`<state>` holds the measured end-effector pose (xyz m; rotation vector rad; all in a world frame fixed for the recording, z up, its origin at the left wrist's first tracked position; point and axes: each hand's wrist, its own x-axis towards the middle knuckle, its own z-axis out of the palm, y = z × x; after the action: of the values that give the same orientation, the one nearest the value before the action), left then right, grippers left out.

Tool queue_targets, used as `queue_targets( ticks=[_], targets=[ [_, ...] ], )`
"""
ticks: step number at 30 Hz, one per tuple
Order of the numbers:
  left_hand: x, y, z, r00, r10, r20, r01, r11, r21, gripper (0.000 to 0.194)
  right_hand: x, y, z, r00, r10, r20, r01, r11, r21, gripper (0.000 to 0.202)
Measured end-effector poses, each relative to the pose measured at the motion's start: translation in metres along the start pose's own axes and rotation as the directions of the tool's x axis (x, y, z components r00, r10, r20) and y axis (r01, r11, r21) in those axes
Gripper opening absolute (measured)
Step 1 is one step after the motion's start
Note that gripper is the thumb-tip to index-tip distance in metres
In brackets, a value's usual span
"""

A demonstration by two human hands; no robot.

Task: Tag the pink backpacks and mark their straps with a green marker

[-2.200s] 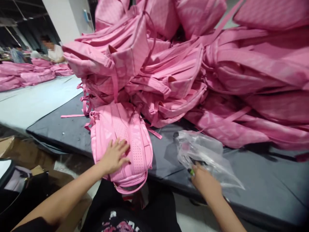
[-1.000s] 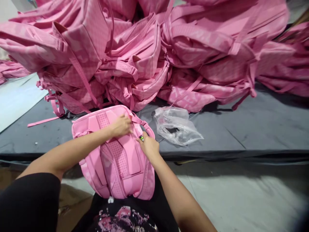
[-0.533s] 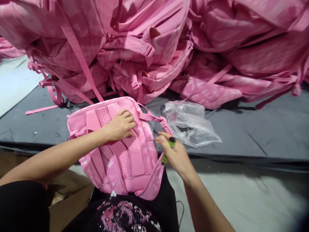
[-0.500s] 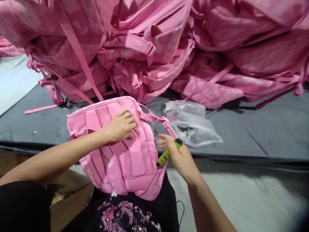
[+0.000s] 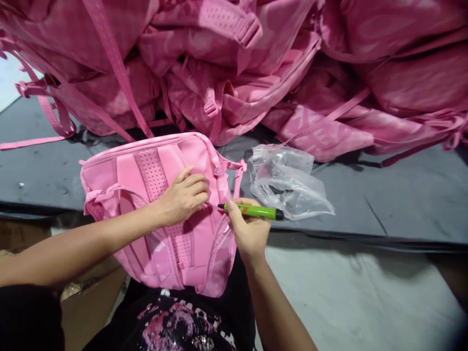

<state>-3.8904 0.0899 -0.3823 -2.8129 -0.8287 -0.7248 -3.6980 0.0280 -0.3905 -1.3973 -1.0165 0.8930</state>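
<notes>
A pink backpack [image 5: 197,156] leans at the table's front edge, its padded back panel and shoulder straps facing me. My left hand [image 5: 185,197] lies across that panel, fingers bent and gripping its fabric; the fingertips are partly hidden. In my right hand [image 5: 250,231] is a green marker pen [image 5: 258,211] with a black tip and a black end. The tip points left, close to my left fingertips, at the right side of the panel. Whether it touches the fabric I cannot tell. My right fingers are wrapped behind the pen, beside the backpack's right shoulder strap.
Many pink patterned backpacks [image 5: 226,92] are heaped along the back, with straps and buckles hanging down. A crumpled clear plastic bag [image 5: 292,180] lies right of my backpack on the grey-covered table [image 5: 347,195]. A cardboard box [image 5: 91,302] stands below at left.
My right hand has moved left to the back panel and turned the marker pen level, tip leftward. The right shoulder strap now hangs lower. My left hand stays on the backpack; the view has shifted slightly.
</notes>
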Motion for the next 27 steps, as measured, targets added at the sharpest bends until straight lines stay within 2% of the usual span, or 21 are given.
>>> queue_targets(
  ticks=[4, 9, 15, 20, 27],
  targets=[
    [-0.008, 0.002, 0.009, 0.995, -0.011, -0.099, 0.012, 1.0, 0.01, 0.016, -0.001, 0.007, 0.018, 0.997, -0.077, -0.01, 0.076, 0.994, -0.084, 0.026],
    [-0.01, -0.001, 0.014, 0.991, -0.002, -0.136, 0.001, 1.0, -0.005, 0.017, -0.002, 0.017, 0.021, 0.987, -0.157, 0.024, 0.158, 0.971, -0.18, 0.023],
    [-0.012, -0.003, 0.017, 0.99, -0.006, -0.144, 0.009, 1.0, 0.017, 0.02, 0.0, 0.019, 0.024, 0.974, -0.204, 0.094, 0.219, 0.956, -0.195, 0.019],
    [-0.015, -0.006, 0.021, 0.991, -0.009, -0.137, 0.011, 1.0, 0.011, 0.018, 0.002, 0.018, 0.023, 0.965, -0.244, 0.092, 0.261, 0.922, -0.286, 0.02],
    [-0.014, -0.007, 0.022, 0.991, -0.019, -0.135, 0.022, 1.0, 0.02, 0.022, 0.005, 0.015, 0.023, 0.974, -0.202, 0.1, 0.223, 0.922, -0.317, 0.024]
  ],
)
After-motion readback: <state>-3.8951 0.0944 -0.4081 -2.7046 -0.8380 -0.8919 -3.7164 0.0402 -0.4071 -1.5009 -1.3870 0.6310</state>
